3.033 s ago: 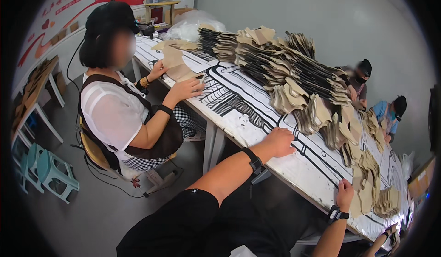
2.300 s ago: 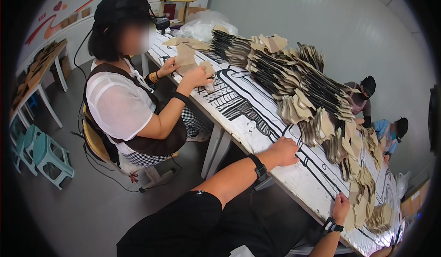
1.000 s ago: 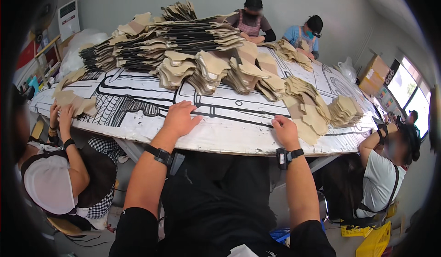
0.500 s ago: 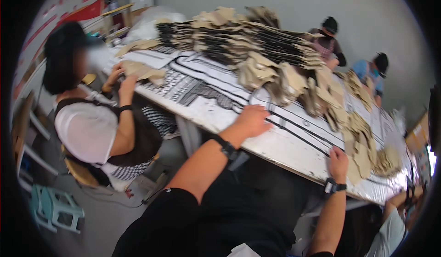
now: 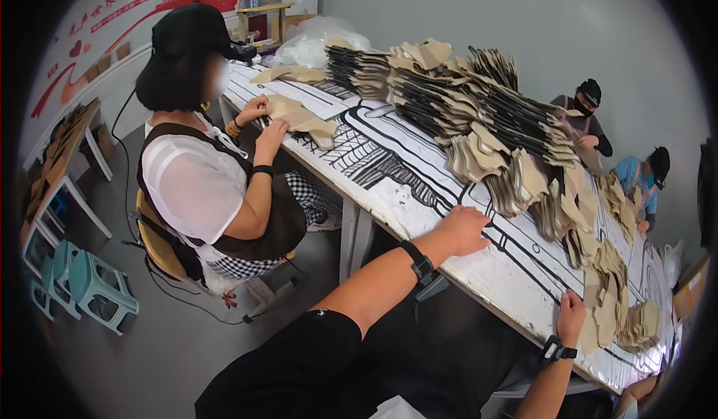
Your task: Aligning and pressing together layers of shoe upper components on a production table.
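Observation:
My left hand (image 5: 465, 230) lies palm down on the white tabletop (image 5: 486, 273), its fingers stretched out and nothing held. Farther right, my right hand (image 5: 571, 316) rests by the near table edge with its fingers curled in; I see nothing in them. Close to that hand are loose beige cut pieces (image 5: 607, 284), fabric-like and overlapping. Beyond my left hand stands a bundle of beige pieces (image 5: 473, 153), in front of a long pile of beige and black layers (image 5: 449, 93). Both hands are apart from these pieces.
On the left a seated co-worker (image 5: 198, 164) holds a beige piece (image 5: 303, 120) at the table. Two more people (image 5: 587, 120) work at the far side. Teal stools (image 5: 101, 288) and a cable (image 5: 198, 318) are on the floor. A clear plastic bag (image 5: 318, 41) lies at the back.
My view has swung toward the left, so the whole scene sits farther right and lower. My hands stay at about the same places on the table. The co-worker still holds the piece.

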`<state>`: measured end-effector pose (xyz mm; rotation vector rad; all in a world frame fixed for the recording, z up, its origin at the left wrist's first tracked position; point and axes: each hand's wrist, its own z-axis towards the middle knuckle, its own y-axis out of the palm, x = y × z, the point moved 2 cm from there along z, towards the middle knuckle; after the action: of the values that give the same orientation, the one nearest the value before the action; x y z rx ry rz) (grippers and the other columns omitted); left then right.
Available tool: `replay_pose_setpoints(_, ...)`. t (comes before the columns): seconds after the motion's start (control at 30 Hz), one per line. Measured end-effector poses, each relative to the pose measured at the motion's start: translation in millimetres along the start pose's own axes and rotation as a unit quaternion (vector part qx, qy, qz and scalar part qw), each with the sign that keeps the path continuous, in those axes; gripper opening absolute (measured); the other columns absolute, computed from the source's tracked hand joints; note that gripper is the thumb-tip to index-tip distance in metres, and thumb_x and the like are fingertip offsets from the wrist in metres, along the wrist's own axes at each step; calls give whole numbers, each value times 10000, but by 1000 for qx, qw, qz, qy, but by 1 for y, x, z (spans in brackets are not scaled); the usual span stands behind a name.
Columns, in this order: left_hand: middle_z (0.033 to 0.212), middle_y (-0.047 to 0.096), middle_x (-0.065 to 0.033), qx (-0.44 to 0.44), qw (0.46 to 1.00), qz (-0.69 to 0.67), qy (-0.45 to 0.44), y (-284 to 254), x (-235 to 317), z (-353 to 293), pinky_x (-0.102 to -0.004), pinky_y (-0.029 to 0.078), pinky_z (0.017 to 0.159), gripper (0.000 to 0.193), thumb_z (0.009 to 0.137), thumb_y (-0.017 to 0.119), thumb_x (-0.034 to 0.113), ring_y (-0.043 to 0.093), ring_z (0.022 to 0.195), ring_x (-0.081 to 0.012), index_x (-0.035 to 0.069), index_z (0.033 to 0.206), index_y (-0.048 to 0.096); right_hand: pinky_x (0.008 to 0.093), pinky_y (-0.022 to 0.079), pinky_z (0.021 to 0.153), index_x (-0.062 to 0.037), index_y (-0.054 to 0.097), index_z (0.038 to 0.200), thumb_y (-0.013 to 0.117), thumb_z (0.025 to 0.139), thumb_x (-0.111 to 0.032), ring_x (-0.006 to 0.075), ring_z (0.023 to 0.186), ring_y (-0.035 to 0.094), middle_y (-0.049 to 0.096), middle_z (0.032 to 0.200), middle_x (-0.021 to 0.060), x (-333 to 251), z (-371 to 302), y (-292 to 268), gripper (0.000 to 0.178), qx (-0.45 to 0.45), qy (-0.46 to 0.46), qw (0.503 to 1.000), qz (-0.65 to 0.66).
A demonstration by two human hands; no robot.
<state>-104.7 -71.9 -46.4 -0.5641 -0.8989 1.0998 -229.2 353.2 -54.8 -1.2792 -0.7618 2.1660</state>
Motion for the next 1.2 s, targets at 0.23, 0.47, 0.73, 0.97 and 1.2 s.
replay_pose_setpoints(0.23,1223,714,-117,-26,999,-1,-19,-2,1,0,-463,447,1067,539,879,742,418,610,1253,-314,35,1256,706,371,531,979,69,738,1088,682,977,-184,306,1089,725,760,1218,209,-8,1,0,282,0,10,1000,4)
replay_pose_setpoints(0.47,1265,705,-128,-62,998,8,-29,-4,3,0,-462,427,1096,472,888,730,424,590,1302,-328,48,1173,754,349,536,935,80,725,1147,676,989,-186,249,994,721,774,1180,189,-11,-1,0,312,-8,24,1000,1)
replay_pose_setpoints(0.73,1202,711,-131,-53,998,0,-28,-4,1,2,-461,444,1059,497,886,734,432,617,1231,-335,32,1181,744,356,534,942,79,730,1130,674,992,-189,260,1024,726,763,1215,210,-8,2,0,307,-5,2,1000,-8)
replay_pose_setpoints(0.97,1245,711,-135,-59,996,-36,-53,-10,5,5,-462,414,1091,536,932,669,469,587,1289,-322,32,1240,702,364,532,959,75,742,1056,671,989,-191,276,1061,726,748,1266,211,-10,0,-2,283,-4,20,1000,-18)
replay_pose_setpoints(1.2,1182,714,-107,-56,998,9,-24,-6,5,4,-455,445,1052,456,903,713,446,618,1222,-307,46,1116,767,356,541,932,72,742,1082,677,983,-182,260,1031,727,756,1254,198,-4,0,-2,280,0,3,1000,-2)
